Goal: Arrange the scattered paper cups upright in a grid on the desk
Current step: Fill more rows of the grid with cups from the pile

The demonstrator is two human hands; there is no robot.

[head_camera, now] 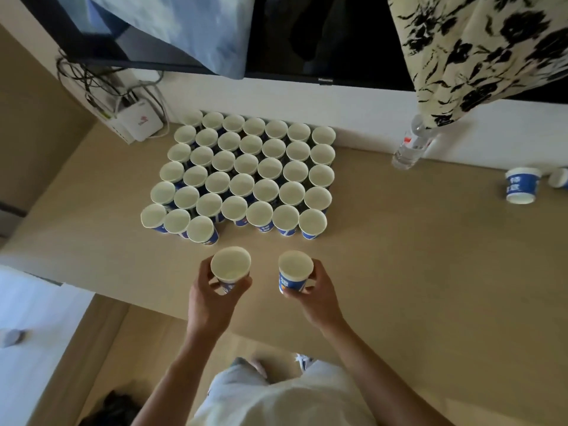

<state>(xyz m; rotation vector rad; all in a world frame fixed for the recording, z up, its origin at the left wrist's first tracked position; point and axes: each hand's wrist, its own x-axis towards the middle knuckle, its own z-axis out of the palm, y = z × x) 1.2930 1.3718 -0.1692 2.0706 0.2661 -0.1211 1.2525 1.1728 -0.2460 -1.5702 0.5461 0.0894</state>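
Nearest, the left hand has its fingers and thumb curled round the lower wall of one paper cup, mouth up over the pale wood worktop. At its 3 o'clock the right hand grips a second cup the same way, and the two cups are apart. Each is white inside with a rolled white rim, and its blue printed wall carries white lettering and a touch of orange. At 12 o'clock from the hands, near but not touching, stands the grid of upright cups packed rim to rim. It has three cups in the nearest row at its left end, then five rows of seven behind, thirty-eight as far as I can count. Well apart at 2 o'clock lie two more: a loose cup showing its blue wall, upright or upturned I cannot tell, and an edge cup cut by the frame. Farther, at 1 o'clock, one clear bottle stands by the wall. At 11 o'clock is one white box with cables, and beyond it a dark screen draped with cloths.
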